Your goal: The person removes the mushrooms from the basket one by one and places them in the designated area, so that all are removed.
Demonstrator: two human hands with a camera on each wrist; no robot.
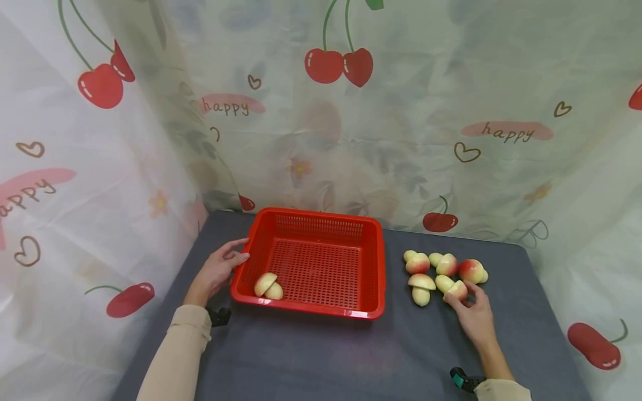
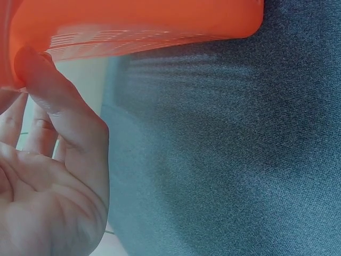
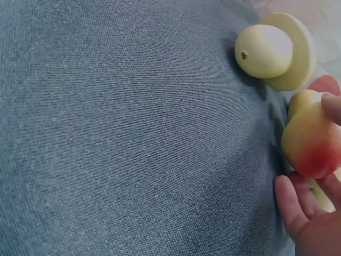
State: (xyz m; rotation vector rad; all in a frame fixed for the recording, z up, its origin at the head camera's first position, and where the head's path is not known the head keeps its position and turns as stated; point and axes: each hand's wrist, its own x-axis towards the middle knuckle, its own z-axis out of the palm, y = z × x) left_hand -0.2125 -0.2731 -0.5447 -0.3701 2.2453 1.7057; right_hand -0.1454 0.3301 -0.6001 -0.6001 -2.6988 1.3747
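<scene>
My left hand [image 1: 219,271] holds the left rim of a red plastic basket [image 1: 321,309]; its thumb [image 2: 58,101] lies against the orange-red side in the left wrist view. Inside the basket, a pale toy mushroom [image 1: 266,283] rests in the near left corner. On the right, my right hand [image 1: 476,317] pinches a toy mushroom with a red and yellow cap [image 1: 457,291] between thumb and fingers. That cap [image 3: 311,141] also shows at the right edge of the right wrist view, where part of the hand is cut off.
Around the right hand lie several more toy mushrooms, including a tan-capped one [image 1: 421,289] and a red-capped one [image 1: 471,271]. The table has a dark grey cloth [image 1: 321,356]. A cherry-printed curtain [image 1: 401,139] hangs behind and at both sides.
</scene>
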